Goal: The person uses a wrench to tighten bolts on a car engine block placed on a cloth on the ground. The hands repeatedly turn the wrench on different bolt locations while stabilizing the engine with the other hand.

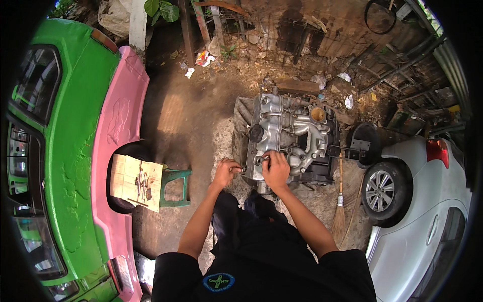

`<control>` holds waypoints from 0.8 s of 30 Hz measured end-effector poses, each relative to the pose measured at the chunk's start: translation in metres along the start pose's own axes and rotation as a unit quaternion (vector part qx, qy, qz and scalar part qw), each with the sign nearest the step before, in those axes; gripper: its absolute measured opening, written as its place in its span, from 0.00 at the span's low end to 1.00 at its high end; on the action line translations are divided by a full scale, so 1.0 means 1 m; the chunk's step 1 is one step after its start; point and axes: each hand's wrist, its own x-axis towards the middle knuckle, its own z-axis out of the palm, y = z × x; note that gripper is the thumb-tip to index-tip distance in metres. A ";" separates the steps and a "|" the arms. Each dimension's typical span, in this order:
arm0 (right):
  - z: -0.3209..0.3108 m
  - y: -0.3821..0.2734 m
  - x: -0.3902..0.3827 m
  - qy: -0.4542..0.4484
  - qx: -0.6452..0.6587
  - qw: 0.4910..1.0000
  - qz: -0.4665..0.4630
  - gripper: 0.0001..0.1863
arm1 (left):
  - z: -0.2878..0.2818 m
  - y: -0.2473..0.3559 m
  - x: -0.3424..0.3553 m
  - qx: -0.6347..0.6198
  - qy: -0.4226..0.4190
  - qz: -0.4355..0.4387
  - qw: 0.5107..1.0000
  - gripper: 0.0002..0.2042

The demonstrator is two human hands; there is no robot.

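Note:
A metal car engine (297, 136) sits on the ground in front of me, with a silver valve cover (271, 108) along its left side. My right hand (275, 171) rests over the near end of that cover, beside a round opening. Its fingers are bent down and pressed together; whatever they grip is hidden under them. Just left of the engine's near corner is my left hand (228, 172), its fingertips pinched around something small and dark that is too small to name. A black round cap (256, 133) shows on the cover's left edge.
To the left stands a green and pink vehicle (108, 126); beside it, a wooden board (124, 176) with wrenches lies on a green stool (176, 188). Right of the engine are a broom (338, 214), a black bucket (366, 141) and a silver car (427, 211). Litter lies beyond.

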 end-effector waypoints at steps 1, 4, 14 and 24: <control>0.000 0.000 0.000 0.000 -0.001 1.000 -0.002 0.06 | -0.007 -0.001 0.007 -0.005 -0.018 0.027 0.999 0.09; 0.001 0.001 0.000 -0.001 -0.001 1.000 -0.001 0.06 | -0.025 0.001 0.022 0.021 -0.091 0.079 0.993 0.11; 0.002 0.001 -0.001 0.006 -0.003 1.000 0.001 0.06 | -0.045 0.001 0.040 0.029 -0.136 0.213 0.967 0.10; 0.000 -0.002 0.000 0.005 -0.007 1.000 0.010 0.05 | -0.050 0.015 0.062 0.039 -0.167 0.260 0.950 0.07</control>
